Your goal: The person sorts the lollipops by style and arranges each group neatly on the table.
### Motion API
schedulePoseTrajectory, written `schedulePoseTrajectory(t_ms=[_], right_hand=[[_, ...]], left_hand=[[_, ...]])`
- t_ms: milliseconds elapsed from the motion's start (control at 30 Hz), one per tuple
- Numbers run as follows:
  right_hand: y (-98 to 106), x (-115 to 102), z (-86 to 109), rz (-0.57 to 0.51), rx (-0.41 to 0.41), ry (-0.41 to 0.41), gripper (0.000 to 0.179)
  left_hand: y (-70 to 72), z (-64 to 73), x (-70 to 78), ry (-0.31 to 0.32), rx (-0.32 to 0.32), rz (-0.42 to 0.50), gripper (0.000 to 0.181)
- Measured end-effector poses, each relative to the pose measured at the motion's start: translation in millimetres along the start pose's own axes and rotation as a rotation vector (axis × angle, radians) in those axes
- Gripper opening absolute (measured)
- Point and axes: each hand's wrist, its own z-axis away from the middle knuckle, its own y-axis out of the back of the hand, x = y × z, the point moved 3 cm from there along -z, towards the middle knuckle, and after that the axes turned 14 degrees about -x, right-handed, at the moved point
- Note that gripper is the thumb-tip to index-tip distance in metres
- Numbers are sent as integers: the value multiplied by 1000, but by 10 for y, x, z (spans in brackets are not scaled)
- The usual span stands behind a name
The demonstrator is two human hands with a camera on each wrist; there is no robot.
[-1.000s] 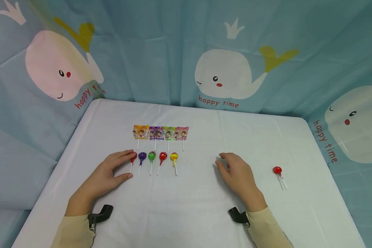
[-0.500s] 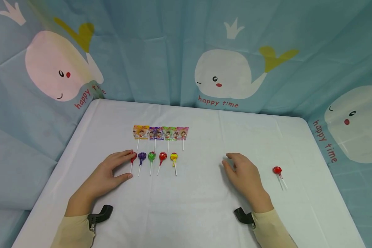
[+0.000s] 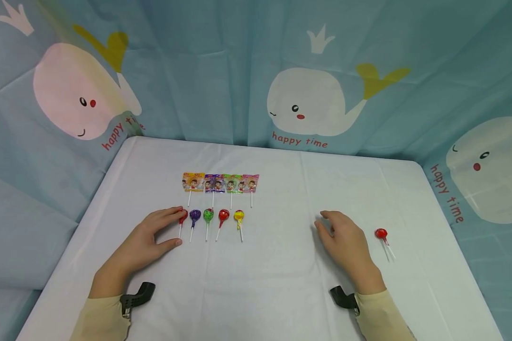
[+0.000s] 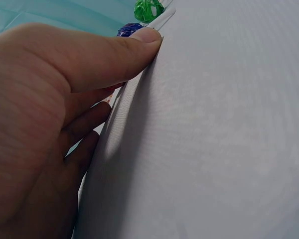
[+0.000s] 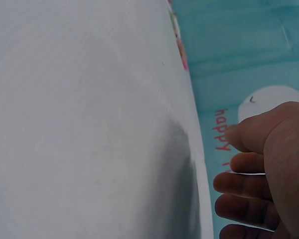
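Observation:
My left hand rests on the table at the left end of a row of lollipops, its index fingertip on the head of a red lollipop. The thumb lies apart, near the lower end of that stick. To the right follow a purple lollipop, a green lollipop, a second red lollipop and a yellow lollipop. In the left wrist view the thumb partly hides the purple head. My right hand, fingers loosely bent and holding nothing, hovers left of a lone red lollipop.
Behind the row lie lollipops in flat printed wrappers: orange, purple, green and pink. A white cloth covers the table. A blue whale-print curtain hangs along the back and sides.
My right hand has moved steadily to the right, closer to the lone red lollipop. The left hand and all the lollipops have stayed in place.

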Motion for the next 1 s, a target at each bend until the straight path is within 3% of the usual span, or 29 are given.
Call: schedulePoseTrajectory(t_ms=[1000], right_hand=[[252, 419, 230, 42, 41, -106, 32]], left_hand=[[-10, 4, -12, 12, -2, -5, 73]])
